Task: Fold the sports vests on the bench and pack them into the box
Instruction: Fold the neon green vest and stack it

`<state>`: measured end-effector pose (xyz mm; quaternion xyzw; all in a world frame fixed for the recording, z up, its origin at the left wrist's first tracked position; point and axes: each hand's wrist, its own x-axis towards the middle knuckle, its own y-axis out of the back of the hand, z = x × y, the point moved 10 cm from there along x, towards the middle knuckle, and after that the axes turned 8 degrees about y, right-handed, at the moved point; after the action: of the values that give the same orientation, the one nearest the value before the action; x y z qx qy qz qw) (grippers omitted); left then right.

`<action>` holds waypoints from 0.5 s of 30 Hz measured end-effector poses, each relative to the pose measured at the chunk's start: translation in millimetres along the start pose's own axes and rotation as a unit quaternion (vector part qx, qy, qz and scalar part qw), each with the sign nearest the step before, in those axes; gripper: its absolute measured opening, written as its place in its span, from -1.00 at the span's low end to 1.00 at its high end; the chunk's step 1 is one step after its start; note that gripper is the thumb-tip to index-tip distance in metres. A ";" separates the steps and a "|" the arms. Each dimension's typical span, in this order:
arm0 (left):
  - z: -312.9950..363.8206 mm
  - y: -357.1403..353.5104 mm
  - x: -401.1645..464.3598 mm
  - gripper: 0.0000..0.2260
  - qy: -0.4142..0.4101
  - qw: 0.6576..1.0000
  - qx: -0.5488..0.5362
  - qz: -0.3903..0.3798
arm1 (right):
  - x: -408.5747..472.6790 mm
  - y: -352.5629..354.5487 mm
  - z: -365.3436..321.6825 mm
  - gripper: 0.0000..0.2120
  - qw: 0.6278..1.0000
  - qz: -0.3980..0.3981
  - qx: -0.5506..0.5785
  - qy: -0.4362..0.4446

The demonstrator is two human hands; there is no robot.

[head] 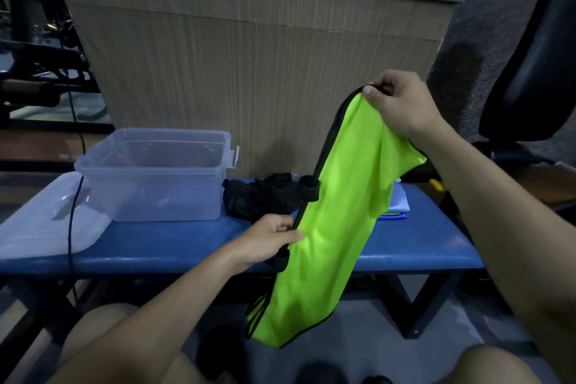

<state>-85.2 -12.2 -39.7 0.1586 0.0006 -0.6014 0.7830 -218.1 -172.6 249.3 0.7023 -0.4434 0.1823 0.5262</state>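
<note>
Vest: one neon-green sports vest [336, 215], smooth and thin with black piping, hangs doubled lengthwise in front of the bench [187, 246], its hem below the seat edge.
Right hand: the right hand [402, 106] pinches the vest's top edge, held high above the bench.
Left hand: the left hand [271, 237] grips the vest's black-trimmed side edge, level with the bench's near edge.
Bench: one blue padded bench on dark angled legs; bare padding shows along the near edge between the lid and the vest.
Box: one clear plastic box [152, 174], rectangular with rounded corners, stands open on the bench's left half.
Lid: one translucent lid [43, 221] lies flat beside the box, overhanging the left end.
Other cloth: one crumpled black mesh garment [258, 196] just right of the box; folded blue cloth [397, 206] partly hidden behind the vest.
Backdrop: a wood-grain panel [249, 56] stands close behind the bench.
</note>
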 end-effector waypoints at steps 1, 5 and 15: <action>3.3 5.3 -6.9 -0.80 -0.005 1.000 -0.005 -0.002 | -3.9 0.5 10.1 -0.89 1.000 0.003 0.000 -0.015; 28.9 51.0 -37.6 -0.81 -0.021 1.000 0.023 -0.003 | -23.7 -2.2 48.7 -0.83 0.994 0.000 0.059 -0.093; 176.9 114.6 -13.5 -0.89 -0.081 0.938 0.336 0.007 | -56.9 -7.1 106.2 -0.83 0.936 0.047 0.274 -0.216</action>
<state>-14.6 -17.7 159.3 0.3632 -0.2666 -0.5717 0.6856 -265.3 -243.4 163.7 0.8203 -0.5115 0.1649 0.1955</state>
